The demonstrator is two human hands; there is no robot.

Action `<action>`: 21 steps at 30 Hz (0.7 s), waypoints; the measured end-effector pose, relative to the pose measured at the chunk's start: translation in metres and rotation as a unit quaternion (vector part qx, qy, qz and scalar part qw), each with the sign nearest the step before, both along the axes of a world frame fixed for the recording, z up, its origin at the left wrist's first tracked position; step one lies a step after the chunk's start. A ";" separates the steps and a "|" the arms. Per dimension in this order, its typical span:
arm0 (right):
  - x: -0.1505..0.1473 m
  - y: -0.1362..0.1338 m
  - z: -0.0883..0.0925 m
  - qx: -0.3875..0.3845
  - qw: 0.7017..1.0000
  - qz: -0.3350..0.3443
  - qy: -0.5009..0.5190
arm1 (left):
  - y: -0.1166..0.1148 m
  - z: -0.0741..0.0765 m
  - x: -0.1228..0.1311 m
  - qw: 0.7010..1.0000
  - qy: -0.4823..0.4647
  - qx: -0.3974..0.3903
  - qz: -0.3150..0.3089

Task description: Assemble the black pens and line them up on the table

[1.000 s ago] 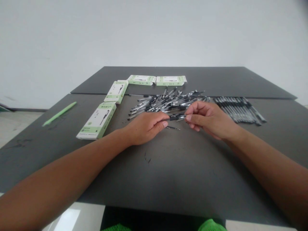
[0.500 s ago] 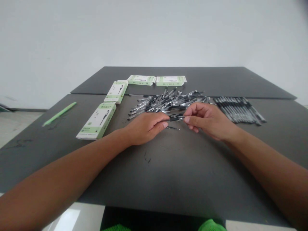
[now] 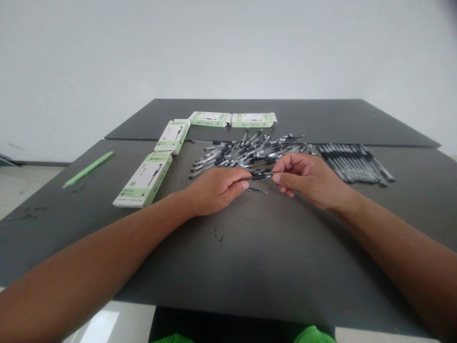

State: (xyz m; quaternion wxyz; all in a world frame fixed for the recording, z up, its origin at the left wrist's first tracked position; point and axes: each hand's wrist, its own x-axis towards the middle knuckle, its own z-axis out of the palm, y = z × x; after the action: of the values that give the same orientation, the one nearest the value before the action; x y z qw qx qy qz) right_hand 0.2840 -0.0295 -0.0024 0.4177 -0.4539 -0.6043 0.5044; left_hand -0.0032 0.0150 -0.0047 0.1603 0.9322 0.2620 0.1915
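A gel pen (image 3: pixel 257 177) with a black grip lies level between my two hands, in front of a heap of loose pens. My left hand (image 3: pixel 216 190) pinches one end between thumb and forefinger. The other end is pinched by my right hand (image 3: pixel 302 177), its thumb and forefinger together. Clear and black pens (image 3: pixel 235 155) lie crosswise in the heap just behind. Below the held pen, a thin refill-like stick (image 3: pixel 257 190) rests on the table, partly covered by my left hand.
To the right, several pens (image 3: pixel 352 164) lie side by side in a row. Green-and-white pen boxes (image 3: pixel 144 181) line the left and back of the heap. A light green pen-like stick (image 3: pixel 89 169) lies at far left on the dark table (image 3: pixel 250 267).
Hardly anything differs. Both hands keep their pinch on the pen, with only a very slight shift of the right fingers.
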 end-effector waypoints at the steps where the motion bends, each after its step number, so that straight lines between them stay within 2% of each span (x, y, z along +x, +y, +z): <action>1: 0.000 0.000 0.000 0.000 1.000 -0.001 0.002 | 0.000 0.000 0.000 1.000 -0.001 0.000 0.001; 15: -0.003 0.000 -0.001 0.009 1.000 -0.002 0.005 | 0.000 0.002 0.001 1.000 -0.008 -0.003 -0.002; 21: -0.002 0.000 -0.001 0.018 0.999 -0.012 -0.028 | -0.001 0.002 0.001 1.000 -0.011 -0.005 0.002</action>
State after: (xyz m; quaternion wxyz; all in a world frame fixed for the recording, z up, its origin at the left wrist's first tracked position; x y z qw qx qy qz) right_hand 0.2816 -0.0294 -0.0032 0.4146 -0.4675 -0.6192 0.4755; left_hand -0.0026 0.0143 -0.0029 0.1677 0.9286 0.2635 0.2003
